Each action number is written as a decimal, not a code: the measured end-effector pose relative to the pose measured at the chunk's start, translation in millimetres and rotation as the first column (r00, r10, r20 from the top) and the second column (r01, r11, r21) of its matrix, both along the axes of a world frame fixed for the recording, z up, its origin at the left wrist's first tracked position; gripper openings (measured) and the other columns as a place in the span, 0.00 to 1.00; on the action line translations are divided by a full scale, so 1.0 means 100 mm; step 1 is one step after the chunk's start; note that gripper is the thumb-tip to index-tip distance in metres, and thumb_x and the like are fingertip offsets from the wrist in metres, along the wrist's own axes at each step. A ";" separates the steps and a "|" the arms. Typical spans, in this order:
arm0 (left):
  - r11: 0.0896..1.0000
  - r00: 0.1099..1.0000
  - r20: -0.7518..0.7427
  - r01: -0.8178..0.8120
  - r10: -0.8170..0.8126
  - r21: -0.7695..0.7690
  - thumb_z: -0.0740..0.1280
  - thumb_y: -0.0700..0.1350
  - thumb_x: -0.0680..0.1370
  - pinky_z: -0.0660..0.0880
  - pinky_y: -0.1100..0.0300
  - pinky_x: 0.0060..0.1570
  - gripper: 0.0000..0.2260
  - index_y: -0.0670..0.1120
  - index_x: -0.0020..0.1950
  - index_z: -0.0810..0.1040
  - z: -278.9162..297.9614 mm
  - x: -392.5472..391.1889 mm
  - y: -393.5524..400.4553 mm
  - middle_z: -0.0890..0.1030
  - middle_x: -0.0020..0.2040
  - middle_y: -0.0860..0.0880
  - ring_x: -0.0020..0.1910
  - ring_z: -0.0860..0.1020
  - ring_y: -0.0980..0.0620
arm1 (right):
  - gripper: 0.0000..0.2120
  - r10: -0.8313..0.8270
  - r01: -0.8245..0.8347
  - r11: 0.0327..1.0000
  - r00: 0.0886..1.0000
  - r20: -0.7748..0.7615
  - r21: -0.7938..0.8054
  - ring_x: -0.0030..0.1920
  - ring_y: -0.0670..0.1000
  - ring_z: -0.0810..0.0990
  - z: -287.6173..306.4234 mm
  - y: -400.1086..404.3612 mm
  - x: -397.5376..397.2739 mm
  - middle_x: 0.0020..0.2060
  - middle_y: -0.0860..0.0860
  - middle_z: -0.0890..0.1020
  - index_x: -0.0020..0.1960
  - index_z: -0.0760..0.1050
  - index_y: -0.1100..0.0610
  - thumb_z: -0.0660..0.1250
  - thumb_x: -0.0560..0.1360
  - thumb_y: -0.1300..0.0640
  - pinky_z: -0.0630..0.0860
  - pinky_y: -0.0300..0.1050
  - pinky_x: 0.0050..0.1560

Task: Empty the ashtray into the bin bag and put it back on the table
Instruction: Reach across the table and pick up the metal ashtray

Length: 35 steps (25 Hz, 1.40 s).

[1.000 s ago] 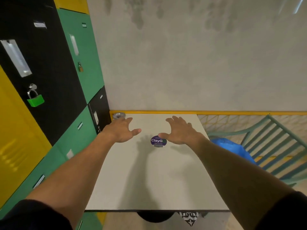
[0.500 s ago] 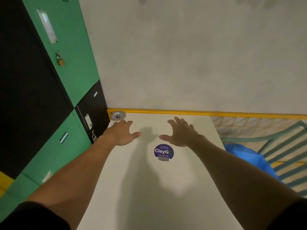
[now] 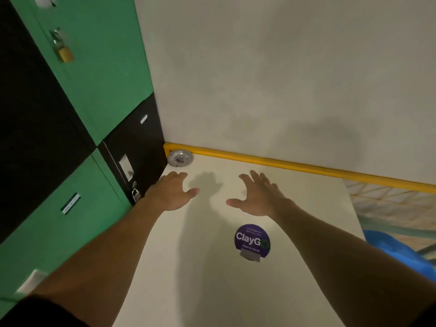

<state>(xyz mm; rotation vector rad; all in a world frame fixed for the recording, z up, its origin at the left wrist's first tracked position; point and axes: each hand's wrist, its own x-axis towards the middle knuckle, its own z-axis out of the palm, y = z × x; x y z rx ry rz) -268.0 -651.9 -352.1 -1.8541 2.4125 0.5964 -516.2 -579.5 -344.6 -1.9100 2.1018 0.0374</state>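
Observation:
A small round metal ashtray [image 3: 180, 157] sits in the far left corner of the white table [image 3: 212, 291], against the yellow wall strip. My left hand [image 3: 173, 193] hovers palm down just in front of it, fingers spread and empty, a short gap from the ashtray. My right hand [image 3: 258, 198] is stretched out over the table's far middle, also open and empty. A blue bin bag [image 3: 401, 252] shows past the table's right edge, partly cut off by my right arm.
Green and black lockers [image 3: 94, 90] with padlocks stand tight along the table's left side. A grey wall rises behind the table. A round purple sticker [image 3: 252, 240] lies on the tabletop. Patterned floor [image 3: 391, 204] shows on the right.
The view has moved closer to the table's far left corner. Both hands have reached further forward; my left hand is now closer to the ashtray. The sticker is now behind my right hand.

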 end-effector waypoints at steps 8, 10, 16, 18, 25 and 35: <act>0.999 0.993 -0.108 -0.034 0.038 0.036 0.60 0.67 0.75 0.68 0.44 0.66 0.35 0.50 0.77 0.61 -0.71 0.23 -1.22 0.66 0.76 0.43 0.75 0.65 0.40 | 0.47 -0.015 0.012 0.997 0.999 0.040 0.072 0.79 0.61 0.44 -0.59 -1.31 0.35 0.81 0.52 0.47 0.79 0.50 0.47 0.61 0.69 0.26 0.51 0.70 0.74; 0.996 0.982 -0.174 -0.057 0.068 0.073 0.62 0.65 0.75 0.69 0.45 0.66 0.35 0.49 0.77 0.62 -0.91 0.26 -1.49 0.67 0.75 0.42 0.73 0.66 0.40 | 0.48 -0.022 0.018 0.996 0.999 0.049 0.084 0.79 0.61 0.44 -0.76 -1.59 0.43 0.81 0.52 0.47 0.79 0.50 0.47 0.61 0.67 0.24 0.50 0.71 0.73; 0.965 0.905 -0.334 -0.242 0.263 0.104 0.64 0.54 0.79 0.69 0.53 0.50 0.22 0.46 0.70 0.70 -1.48 0.32 -2.17 0.74 0.65 0.39 0.62 0.74 0.42 | 0.50 -0.037 0.029 0.993 0.997 0.066 0.118 0.78 0.62 0.43 -1.32 -2.25 0.59 0.81 0.53 0.47 0.79 0.50 0.47 0.63 0.66 0.25 0.51 0.73 0.72; 0.942 0.871 -0.360 -0.316 0.334 0.108 0.63 0.51 0.80 0.68 0.52 0.49 0.22 0.44 0.71 0.69 -1.68 0.36 -2.36 0.74 0.65 0.37 0.62 0.74 0.41 | 0.50 -0.035 0.025 0.989 0.997 0.067 0.144 0.78 0.62 0.43 -1.50 -2.42 0.62 0.81 0.53 0.47 0.79 0.49 0.47 0.64 0.66 0.25 0.50 0.74 0.72; 0.744 0.575 -0.473 -0.543 0.668 0.391 0.66 0.43 0.77 0.78 0.43 0.59 0.30 0.51 0.78 0.60 -2.04 0.36 -2.88 0.64 0.77 0.41 0.65 0.76 0.40 | 0.53 -0.030 0.025 0.982 0.999 0.023 0.185 0.78 0.64 0.43 -1.98 -2.88 0.68 0.81 0.52 0.46 0.79 0.48 0.46 0.64 0.64 0.24 0.50 0.76 0.71; 0.688 0.380 -0.581 -0.508 0.719 0.519 0.64 0.32 0.76 0.83 0.49 0.33 0.25 0.51 0.70 0.72 -2.02 0.25 -3.16 0.72 0.71 0.41 0.57 0.79 0.36 | 0.59 -0.014 0.015 0.981 1.000 -0.007 0.191 0.77 0.66 0.39 -2.24 -3.16 0.75 0.80 0.52 0.41 0.78 0.44 0.43 0.64 0.58 0.20 0.46 0.81 0.67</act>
